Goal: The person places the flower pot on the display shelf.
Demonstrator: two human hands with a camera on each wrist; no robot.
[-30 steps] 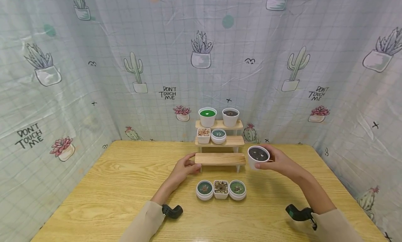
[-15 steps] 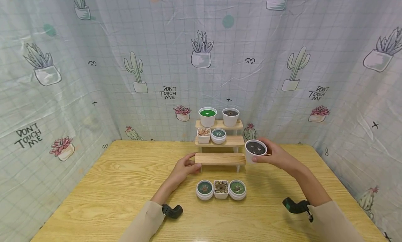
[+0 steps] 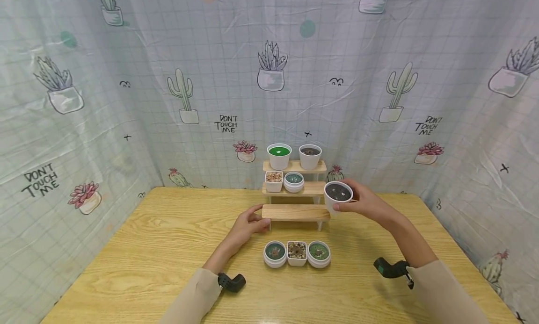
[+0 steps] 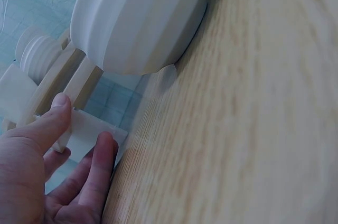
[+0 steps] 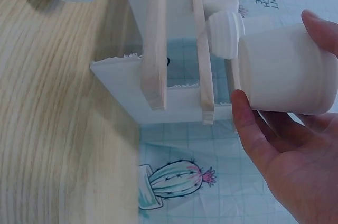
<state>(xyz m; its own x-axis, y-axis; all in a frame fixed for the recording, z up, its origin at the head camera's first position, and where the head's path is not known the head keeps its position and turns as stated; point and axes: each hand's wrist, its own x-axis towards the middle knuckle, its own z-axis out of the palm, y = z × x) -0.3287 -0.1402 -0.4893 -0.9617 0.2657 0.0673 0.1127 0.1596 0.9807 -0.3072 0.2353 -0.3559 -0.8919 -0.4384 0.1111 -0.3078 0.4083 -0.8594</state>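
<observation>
My right hand (image 3: 363, 201) grips a round white flower pot (image 5: 288, 68) filled with dark soil-like material. It holds the pot in the air by the right ends of the lower two tiers of a wooden plant stand (image 3: 295, 212). At the stand's left end, my left hand (image 3: 247, 224) holds the lowest tier, thumb on the wood and fingers by the white side panel (image 4: 91, 131). On the top tier are a pot with a green top (image 3: 280, 156) and a dark-filled pot (image 3: 310, 157). A square pot (image 3: 274, 181) and a round ribbed pot (image 3: 294, 182) occupy the middle tier.
In front of the stand, a teal-topped round pot (image 3: 275, 254), a square pebble-filled pot (image 3: 296, 254) and a green-topped round pot (image 3: 319, 255) stand in a row on the wooden table (image 3: 168, 249). A cactus-print curtain (image 3: 219, 71) hangs behind.
My right hand has carried the white flower pot leftward and farther back, from right of the stand to its middle tier's right end. The left hand keeps its place on the stand.
</observation>
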